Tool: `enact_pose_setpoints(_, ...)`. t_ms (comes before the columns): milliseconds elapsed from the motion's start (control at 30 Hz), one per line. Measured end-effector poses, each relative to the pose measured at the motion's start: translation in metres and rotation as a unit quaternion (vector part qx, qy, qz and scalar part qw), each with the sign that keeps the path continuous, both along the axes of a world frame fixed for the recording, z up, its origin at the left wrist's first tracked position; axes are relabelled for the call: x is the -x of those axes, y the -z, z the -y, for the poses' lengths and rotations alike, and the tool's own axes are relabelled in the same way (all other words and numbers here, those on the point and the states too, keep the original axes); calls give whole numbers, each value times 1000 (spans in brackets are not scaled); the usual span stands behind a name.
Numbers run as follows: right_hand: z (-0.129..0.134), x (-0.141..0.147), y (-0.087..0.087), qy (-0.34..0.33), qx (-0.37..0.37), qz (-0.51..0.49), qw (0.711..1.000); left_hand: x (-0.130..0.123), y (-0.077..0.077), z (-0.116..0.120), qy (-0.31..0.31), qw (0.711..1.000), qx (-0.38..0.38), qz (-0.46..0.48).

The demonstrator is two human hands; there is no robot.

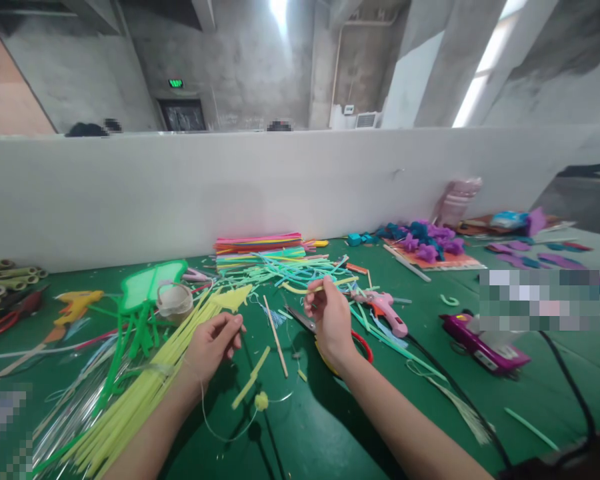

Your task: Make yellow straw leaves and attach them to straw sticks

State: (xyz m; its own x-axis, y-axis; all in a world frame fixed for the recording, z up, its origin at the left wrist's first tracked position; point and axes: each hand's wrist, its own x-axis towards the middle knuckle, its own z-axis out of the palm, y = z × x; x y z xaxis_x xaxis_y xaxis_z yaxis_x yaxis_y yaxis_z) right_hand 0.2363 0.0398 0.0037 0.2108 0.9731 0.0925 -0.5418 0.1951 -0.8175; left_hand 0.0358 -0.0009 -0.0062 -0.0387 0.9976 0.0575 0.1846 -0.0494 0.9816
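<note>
My left hand [215, 343] is closed, thumb against fingers, on a thin clear thread that loops below it to a small yellow ball [261, 401]. My right hand [330, 320] is raised above the scissors [364, 347], its fingers curled together; what they hold, if anything, is too small to make out. A yellow strip [295, 289] shows behind the right fingertips. Between the hands lie a thin wooden stick [276, 337] and short yellow pieces [251, 379]. Beneath my left forearm is a bundle of yellow strips [135, 407].
A pink glue gun [387, 312] with a black cable and a magenta tool [485, 343] lie right. Left are a yellow glue gun [77, 305] and green jellyfish-like craft [153, 287]. Coloured strips [260, 250] pile before the white partition [280, 187]; purple flowers [430, 241] lie back right.
</note>
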Motion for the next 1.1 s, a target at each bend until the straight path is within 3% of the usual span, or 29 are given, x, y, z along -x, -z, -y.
enact_pose_setpoints(167, 13, 2, -5, -73, -69, 163, 981, -11, 13, -1, 22, 996, 36, 82)
enact_pose_setpoints(233, 17, 2, -5, -60, -123, 302, 944, -15, 21, -3, 38, 994, 36, 97)
enact_pose_setpoints(300, 20, 2, -4, -29, -173, 434, 884, -18, 28, -4, 51, 992, 33, 109)
enact_pose_setpoints(367, 21, 3, -1, -22, -187, 511, 839, -18, 33, -6, 56, 990, 37, 121)
enact_pose_setpoints(467, 22, 9, 5, -62, -171, 543, 820, -17, 38, -7, 63, 988, 47, 134)
enact_pose_setpoints(567, 21, 15, 13, -110, -142, 523, 833, -16, 42, -9, 78, 984, 59, 147)
enact_pose_setpoints(733, 19, 21, 22, -198, -21, 373, 906, -14, 46, -11, 119, 980, 76, 142)
enact_pose_setpoints(867, 20, 24, 26, -249, 59, 285, 924, -8, 43, -14, 148, 984, 97, 15)
enact_pose_setpoints(1000, 20, 27, 28, -262, 101, 222, 933, 13, 31, -19, 163, 971, 135, -115)
enact_pose_setpoints(1033, 19, 27, 28, -261, 106, 215, 935, 20, 26, -21, 139, 973, 130, -133)
enact_pose_setpoints(1100, 19, 27, 28, -254, 115, 211, 937, 34, 16, -24, 10, 988, 79, -130)
